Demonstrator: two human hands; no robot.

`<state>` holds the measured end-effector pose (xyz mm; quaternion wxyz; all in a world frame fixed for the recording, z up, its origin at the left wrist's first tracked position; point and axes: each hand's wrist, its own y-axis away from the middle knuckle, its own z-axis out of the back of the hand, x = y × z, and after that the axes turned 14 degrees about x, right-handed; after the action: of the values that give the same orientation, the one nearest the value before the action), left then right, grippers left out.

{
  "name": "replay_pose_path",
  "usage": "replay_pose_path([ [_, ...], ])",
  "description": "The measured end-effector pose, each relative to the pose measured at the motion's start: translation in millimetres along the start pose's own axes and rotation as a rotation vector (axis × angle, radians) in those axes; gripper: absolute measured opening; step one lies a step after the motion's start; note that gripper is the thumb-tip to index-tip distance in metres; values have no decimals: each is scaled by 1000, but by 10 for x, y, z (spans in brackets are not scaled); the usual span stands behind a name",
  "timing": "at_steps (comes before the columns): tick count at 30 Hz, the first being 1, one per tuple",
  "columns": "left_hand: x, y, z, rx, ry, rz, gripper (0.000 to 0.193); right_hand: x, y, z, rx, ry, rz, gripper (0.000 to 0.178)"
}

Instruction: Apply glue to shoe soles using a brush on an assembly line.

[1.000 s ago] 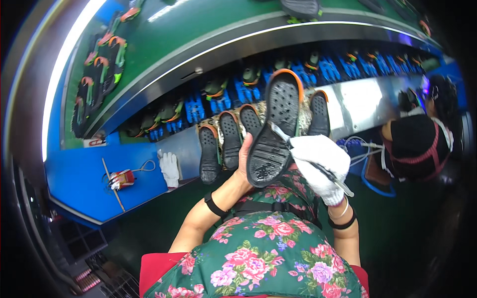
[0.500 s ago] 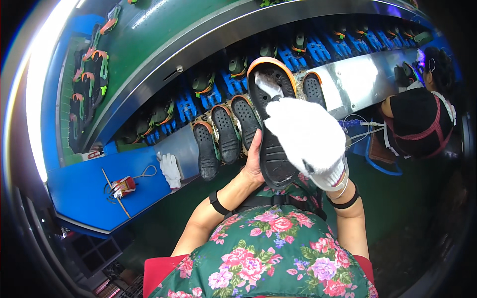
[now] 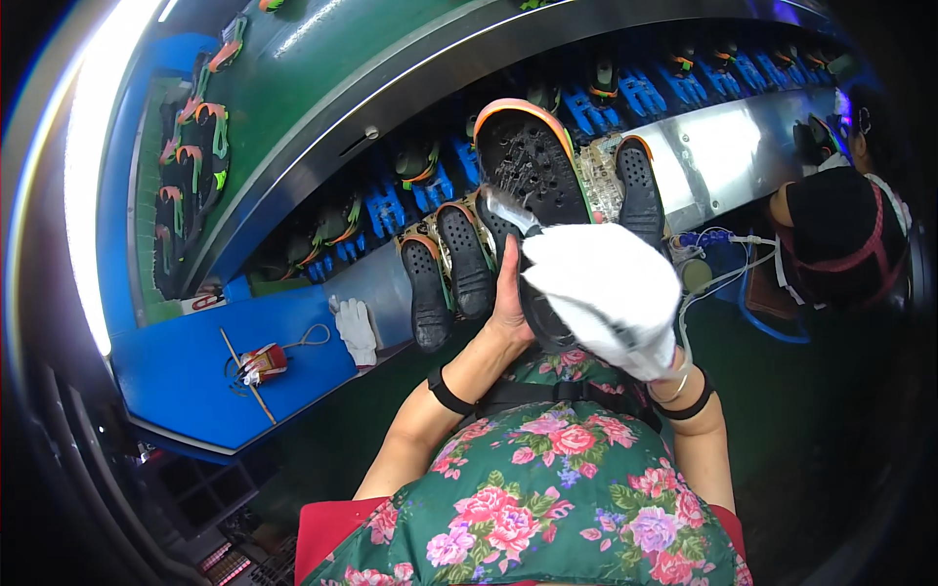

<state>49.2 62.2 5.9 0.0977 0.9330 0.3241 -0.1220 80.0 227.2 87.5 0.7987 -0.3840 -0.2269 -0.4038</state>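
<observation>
A long black shoe sole with an orange-edged toe and perforated, glossy-streaked forefoot is held toe-up in front of the person; a small brush with pale bristles touches its left side. The white-gloved right hand curls closed around the brush's handle, hiding most of the sole's heel half. The bare left hand grips the sole's left edge, thumb extended. Leftward are a blue surface, smaller black soles and a limp white glove.
</observation>
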Motion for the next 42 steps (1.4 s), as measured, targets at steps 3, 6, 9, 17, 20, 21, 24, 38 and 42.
replay_pose_path([
  [3, -75, -50, -128, -52, -81, 6, 103, -70, -7, 49, -58, -164, -79, 35],
  [6, -137, -59, -89, -3, -107, -16, 103, -26, -32, 37, -2, -18, -39, 37],
  [9, -205, -151, -70, 79, -89, -32, 103, 13, -67, -97, -34, -85, -82, 32],
  [17, -288, -260, -117, 127, 72, -172, 105, -6, -13, -200, -43, -181, -153, 32],
  [20, -330, -271, 37, 156, 27, -128, 103, 51, -92, -193, -30, -97, -26, 29],
  [21, -316, -301, -26, 184, 35, -199, 106, 27, -88, -171, -79, -206, -52, 26],
  [24, -338, -346, -214, 126, 88, -270, 110, -40, -79, -204, -222, -321, -145, 22],
  [38, -463, -423, 15, 300, 136, -216, 109, -116, 66, -284, -32, -170, 107, 31],
  [42, -496, -399, 65, 214, 135, -235, 109, -98, 38, -135, -39, -420, -31, 17],
])
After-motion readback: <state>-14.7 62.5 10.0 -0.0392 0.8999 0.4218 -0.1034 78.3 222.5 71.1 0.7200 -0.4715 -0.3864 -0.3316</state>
